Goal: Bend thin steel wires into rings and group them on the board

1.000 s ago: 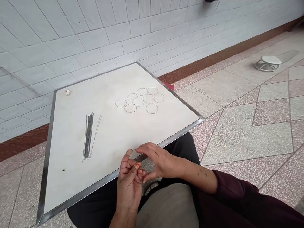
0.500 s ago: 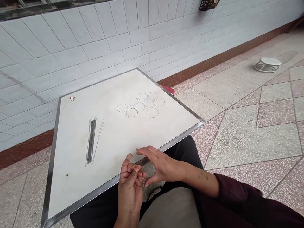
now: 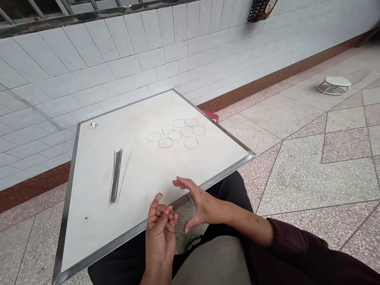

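Head view: we've got the L hand palm up at the table's near edge, thumb & fingers clamped on a thin curved wire. Wire arcs up & over twd the R hand, partly above the metal rim; can't tell if its ends are joined.

R hand is open, thumb well apart from fingers, curved around the far side of the arc; we can't tell if it touches the wire.

On the white tabletop: approx. 9 wire rings, flat, some overlapping, twd the far R. Bundle of straight wires lies L of them, w/ a few loose wires just beside, on its R. Small white-&-red item nr far L corner. White stool on the floor, far R.
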Tool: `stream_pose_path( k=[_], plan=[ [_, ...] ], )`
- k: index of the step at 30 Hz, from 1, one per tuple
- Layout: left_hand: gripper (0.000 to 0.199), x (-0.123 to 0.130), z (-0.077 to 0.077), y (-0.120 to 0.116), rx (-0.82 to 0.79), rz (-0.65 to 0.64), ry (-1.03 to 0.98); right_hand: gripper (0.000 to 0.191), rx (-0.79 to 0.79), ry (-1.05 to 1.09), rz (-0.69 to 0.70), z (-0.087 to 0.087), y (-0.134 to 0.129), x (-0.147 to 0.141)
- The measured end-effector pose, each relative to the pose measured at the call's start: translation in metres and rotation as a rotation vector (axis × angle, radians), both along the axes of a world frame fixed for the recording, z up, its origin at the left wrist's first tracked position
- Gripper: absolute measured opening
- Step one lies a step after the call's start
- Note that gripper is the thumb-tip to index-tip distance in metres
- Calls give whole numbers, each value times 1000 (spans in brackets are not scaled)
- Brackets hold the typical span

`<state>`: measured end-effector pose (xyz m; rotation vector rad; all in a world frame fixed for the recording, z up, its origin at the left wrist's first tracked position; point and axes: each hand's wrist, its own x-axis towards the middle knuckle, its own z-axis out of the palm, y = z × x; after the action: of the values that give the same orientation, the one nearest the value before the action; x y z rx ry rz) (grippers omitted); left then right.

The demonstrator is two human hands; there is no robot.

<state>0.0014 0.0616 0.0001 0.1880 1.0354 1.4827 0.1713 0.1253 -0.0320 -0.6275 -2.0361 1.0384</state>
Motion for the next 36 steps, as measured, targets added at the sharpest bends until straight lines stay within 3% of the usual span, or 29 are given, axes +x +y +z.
stream_pose_path(
  k=[18,25,36],
  plan=[
    [50,3,8,-3,56,-65,226,128,-10,45,90,8,-3,0],
    [50,3,4,-5,38,-104,276,136,62,-26,41,4,0,0],
    [46,1,-2,0,20,-120,314,113,38,-49,36,0,7,0]
  ],
)
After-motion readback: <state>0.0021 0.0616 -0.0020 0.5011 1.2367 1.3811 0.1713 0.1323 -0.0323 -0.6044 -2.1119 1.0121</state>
